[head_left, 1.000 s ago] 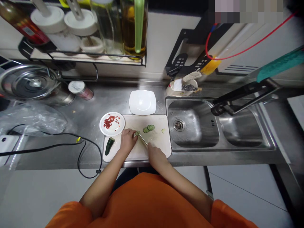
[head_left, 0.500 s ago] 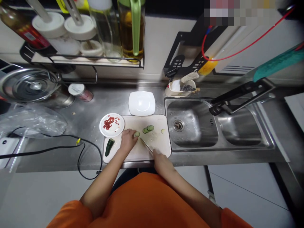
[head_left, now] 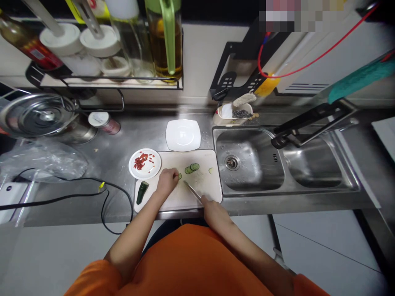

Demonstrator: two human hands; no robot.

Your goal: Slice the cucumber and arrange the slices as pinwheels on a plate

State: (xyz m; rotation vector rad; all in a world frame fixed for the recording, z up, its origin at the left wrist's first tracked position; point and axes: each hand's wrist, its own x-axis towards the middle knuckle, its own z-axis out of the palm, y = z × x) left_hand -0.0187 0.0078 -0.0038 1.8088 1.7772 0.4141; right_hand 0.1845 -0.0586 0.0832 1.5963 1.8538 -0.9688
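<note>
My left hand (head_left: pixel 167 181) is closed around a small cucumber slice (head_left: pixel 179 176) at its fingertips, over the cutting board (head_left: pixel 173 200). In my right hand (head_left: pixel 216 213) is a knife (head_left: pixel 193 191), its blade angled up and left toward the slice but apart from it. Several overlapping cucumber slices (head_left: pixel 191 168) lie a little further right on the board. A thin end piece (head_left: pixel 211 170) rests alone near the board's right side. At the left edge lies a dark green cucumber chunk (head_left: pixel 142 193).
A round plate (head_left: pixel 135 172) with chopped red bits overlaps the board's upper left corner. Behind the board stands a white square plate (head_left: pixel 183 135). To the right is a double sink (head_left: pixel 249 187); a black cable (head_left: pixel 121 187) and a plastic bag (head_left: pixel 46 160) lie left.
The cucumber slice at my left fingertips has turned and shows less of its cut face. My right hand and the knife have moved slightly right, away from it.
</note>
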